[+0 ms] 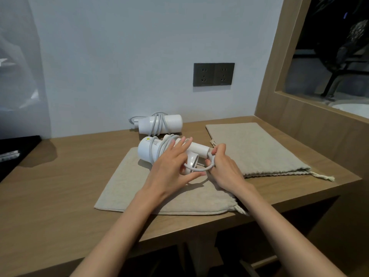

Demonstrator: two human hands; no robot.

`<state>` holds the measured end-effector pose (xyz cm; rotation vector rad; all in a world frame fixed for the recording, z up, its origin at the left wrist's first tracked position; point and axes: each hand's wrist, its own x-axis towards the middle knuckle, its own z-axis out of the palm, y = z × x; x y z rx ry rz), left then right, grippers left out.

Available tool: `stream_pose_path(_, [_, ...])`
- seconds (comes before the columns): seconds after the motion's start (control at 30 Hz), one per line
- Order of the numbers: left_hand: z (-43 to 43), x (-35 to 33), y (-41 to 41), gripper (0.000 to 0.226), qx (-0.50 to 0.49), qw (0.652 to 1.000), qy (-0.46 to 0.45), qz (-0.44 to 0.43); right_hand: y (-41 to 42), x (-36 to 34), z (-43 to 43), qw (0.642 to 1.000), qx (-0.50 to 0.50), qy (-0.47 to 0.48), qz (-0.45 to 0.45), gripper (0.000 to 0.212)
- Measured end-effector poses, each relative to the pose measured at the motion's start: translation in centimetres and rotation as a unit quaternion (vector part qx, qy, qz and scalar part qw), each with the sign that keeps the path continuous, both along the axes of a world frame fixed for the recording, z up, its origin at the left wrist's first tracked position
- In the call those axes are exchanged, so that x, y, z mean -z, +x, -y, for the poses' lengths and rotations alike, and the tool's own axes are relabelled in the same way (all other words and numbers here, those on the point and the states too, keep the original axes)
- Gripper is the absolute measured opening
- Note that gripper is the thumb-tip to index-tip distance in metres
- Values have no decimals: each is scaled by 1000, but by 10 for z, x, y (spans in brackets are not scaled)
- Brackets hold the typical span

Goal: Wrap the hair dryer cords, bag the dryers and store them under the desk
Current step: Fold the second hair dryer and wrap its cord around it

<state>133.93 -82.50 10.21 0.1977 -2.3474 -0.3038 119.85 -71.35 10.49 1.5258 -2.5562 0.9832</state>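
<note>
A white hair dryer (147, 149) lies on a beige drawstring bag (127, 186) on the wooden desk (60, 196), its grey cord (196, 170) partly wound round the body. My left hand (172, 166) rests on the dryer with straight fingers, its thumb under the white plug (192, 161). My right hand (221, 168) pinches the cord loop beside the end of the handle. A second white dryer (169, 123) with its cord wound round it lies by the wall. A second beige bag (255, 148) lies flat to the right.
A dark double wall socket (213, 74) sits above the desk. A wooden panel with a glass window (329, 56) borders the right side. A black tray (14, 152) lies at the left edge. Open dark space shows under the desk (249, 256).
</note>
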Motion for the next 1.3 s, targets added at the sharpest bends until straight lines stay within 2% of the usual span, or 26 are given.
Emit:
stream_pose_path(0.1, [-1, -6, 3, 39, 22, 998, -53, 28, 1, 4, 0, 1000, 3, -17, -11, 21])
stream_pose_path(0.17, [-4, -12, 4, 44, 26, 997, -59, 35, 1, 6, 0, 999, 9, -28, -18, 21])
stream_pose_path(0.23, [-7, -14, 2, 38, 20, 998, -60, 21, 0, 9, 1, 999, 11, -40, -7, 23])
stream_pose_path(0.37, [-12, -11, 0, 30, 15, 999, 23, -38, -6, 12, -2, 992, -4, -83, 98, 36])
stream_pose_path(0.5, [-11, -10, 0, 21, 23, 994, 56, -86, -8, 11, -5, 956, -47, -129, 259, 47])
stream_pose_path(0.6, [-10, -10, 3, 13, 19, 992, 73, -103, -11, 11, -4, 946, -82, -130, 286, 29])
stream_pose_path(0.7, [-6, -9, 9, 24, 6, 991, 90, -98, -14, 13, -4, 929, -98, -131, 333, 24])
stream_pose_path(0.8, [-5, -7, 14, 32, 14, 993, 73, -91, -11, 12, -2, 919, -92, -147, 353, 19])
stream_pose_path(0.93, [-9, -11, 12, 26, -18, 996, 29, -80, 1, 9, 5, 889, -71, -210, 401, 15])
stream_pose_path(1.0, [-12, -15, 10, 25, -36, 996, 23, -80, 5, 7, 8, 894, -59, -224, 383, 16])
stream_pose_path(1.1, [-13, -22, 10, 24, -39, 993, 46, -100, 10, -8, 11, 908, -54, -258, 325, 7])
stream_pose_path(1.3, [5, -49, 8, 34, 13, 980, 114, -162, 13, -64, 28, 962, -21, -262, 75, 15])
